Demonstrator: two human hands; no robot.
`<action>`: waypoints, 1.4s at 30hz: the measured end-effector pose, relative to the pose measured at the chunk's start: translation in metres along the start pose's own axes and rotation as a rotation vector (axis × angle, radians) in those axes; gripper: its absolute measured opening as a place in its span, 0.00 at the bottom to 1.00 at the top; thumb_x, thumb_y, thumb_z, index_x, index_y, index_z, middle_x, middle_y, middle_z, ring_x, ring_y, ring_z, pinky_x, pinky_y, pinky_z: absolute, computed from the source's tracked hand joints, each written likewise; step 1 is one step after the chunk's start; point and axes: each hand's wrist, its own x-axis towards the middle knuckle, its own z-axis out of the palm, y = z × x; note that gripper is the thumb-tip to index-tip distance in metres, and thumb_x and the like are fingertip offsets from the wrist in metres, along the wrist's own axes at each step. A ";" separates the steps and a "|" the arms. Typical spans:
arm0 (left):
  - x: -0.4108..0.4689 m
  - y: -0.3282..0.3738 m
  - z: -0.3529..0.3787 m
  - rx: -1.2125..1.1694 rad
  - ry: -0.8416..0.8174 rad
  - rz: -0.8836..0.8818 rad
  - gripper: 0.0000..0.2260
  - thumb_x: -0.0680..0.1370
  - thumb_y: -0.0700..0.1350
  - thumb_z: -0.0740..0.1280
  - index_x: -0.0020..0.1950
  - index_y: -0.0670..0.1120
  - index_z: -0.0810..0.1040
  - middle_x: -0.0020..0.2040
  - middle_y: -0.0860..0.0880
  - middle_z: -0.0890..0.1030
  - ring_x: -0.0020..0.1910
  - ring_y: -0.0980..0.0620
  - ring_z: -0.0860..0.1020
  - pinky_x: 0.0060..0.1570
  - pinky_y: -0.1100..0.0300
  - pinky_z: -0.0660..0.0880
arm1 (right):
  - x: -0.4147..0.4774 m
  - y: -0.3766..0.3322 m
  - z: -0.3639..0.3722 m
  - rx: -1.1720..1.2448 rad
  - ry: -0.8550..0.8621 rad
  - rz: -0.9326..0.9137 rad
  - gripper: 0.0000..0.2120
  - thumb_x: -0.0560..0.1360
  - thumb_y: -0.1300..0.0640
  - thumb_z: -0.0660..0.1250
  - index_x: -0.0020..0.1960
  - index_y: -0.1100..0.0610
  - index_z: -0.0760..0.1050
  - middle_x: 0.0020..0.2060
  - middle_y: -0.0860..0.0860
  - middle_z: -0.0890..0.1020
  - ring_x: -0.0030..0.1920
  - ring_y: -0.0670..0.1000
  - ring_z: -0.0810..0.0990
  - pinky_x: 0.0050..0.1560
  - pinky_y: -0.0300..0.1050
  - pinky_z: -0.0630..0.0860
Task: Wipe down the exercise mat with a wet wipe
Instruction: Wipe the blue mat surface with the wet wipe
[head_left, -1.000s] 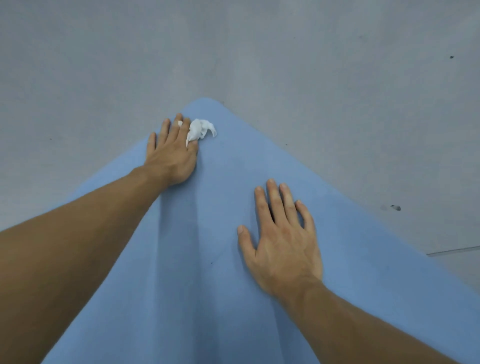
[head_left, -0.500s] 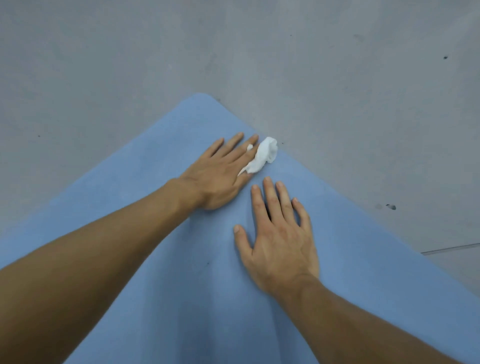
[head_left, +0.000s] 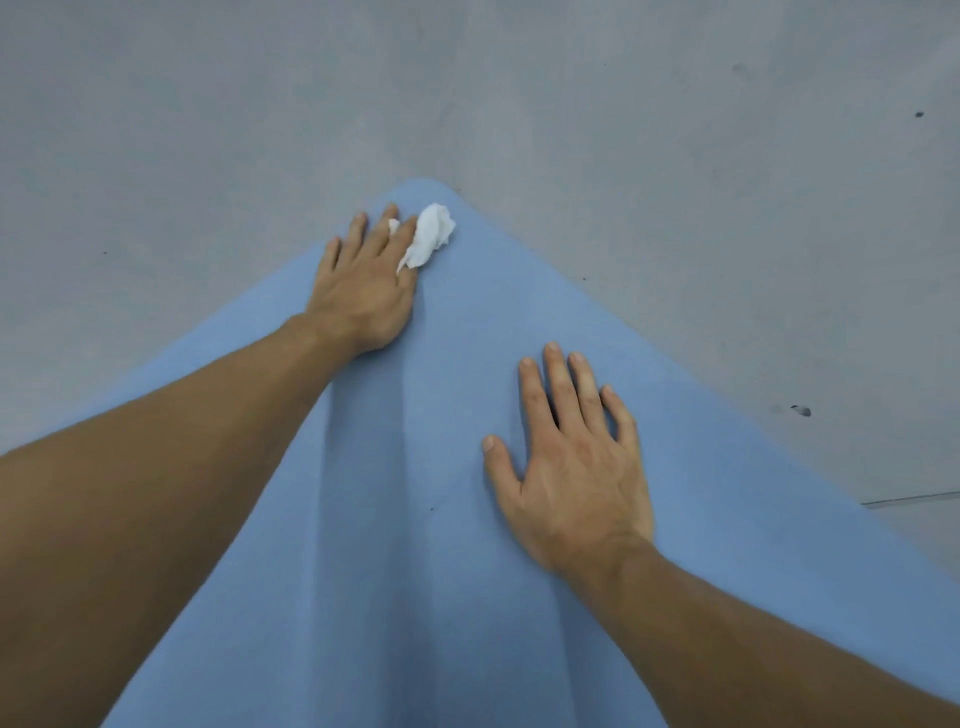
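Observation:
A light blue exercise mat (head_left: 415, 545) lies on the floor, one corner pointing away from me. My left hand (head_left: 363, 291) lies flat near that far corner, fingers straight, pressing a crumpled white wet wipe (head_left: 431, 234) onto the mat. Most of the wipe sticks out past the index finger, and a small bit shows between two fingers. My right hand (head_left: 571, 467) rests flat on the mat nearer to me, fingers spread, holding nothing.
Grey concrete floor (head_left: 675, 156) surrounds the mat on the left, far and right sides. It has a few small dark spots (head_left: 802, 411) and a thin seam line (head_left: 909, 500) at the right.
My left hand has slid the wipe from the mat's right edge back up and left to the far corner. My right hand has stayed in place.

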 end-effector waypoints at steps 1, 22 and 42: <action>-0.003 0.006 0.001 0.026 -0.027 0.093 0.25 0.87 0.51 0.48 0.84 0.53 0.47 0.85 0.54 0.45 0.83 0.49 0.44 0.80 0.48 0.42 | 0.000 0.000 0.000 -0.003 0.001 0.000 0.38 0.79 0.35 0.43 0.84 0.50 0.45 0.84 0.49 0.43 0.82 0.50 0.38 0.81 0.54 0.43; -0.217 0.047 0.045 0.127 -0.027 0.256 0.27 0.86 0.54 0.42 0.85 0.50 0.48 0.84 0.57 0.43 0.83 0.53 0.39 0.81 0.48 0.45 | -0.001 0.000 0.000 -0.035 0.037 -0.015 0.32 0.83 0.40 0.41 0.84 0.51 0.46 0.84 0.49 0.46 0.83 0.50 0.43 0.81 0.53 0.46; -0.220 0.050 0.047 0.117 -0.076 0.191 0.27 0.85 0.55 0.42 0.85 0.53 0.44 0.83 0.60 0.39 0.82 0.54 0.38 0.80 0.47 0.40 | -0.058 0.008 0.005 -0.030 -0.033 -0.095 0.33 0.83 0.41 0.40 0.84 0.53 0.42 0.84 0.48 0.43 0.82 0.48 0.39 0.81 0.50 0.40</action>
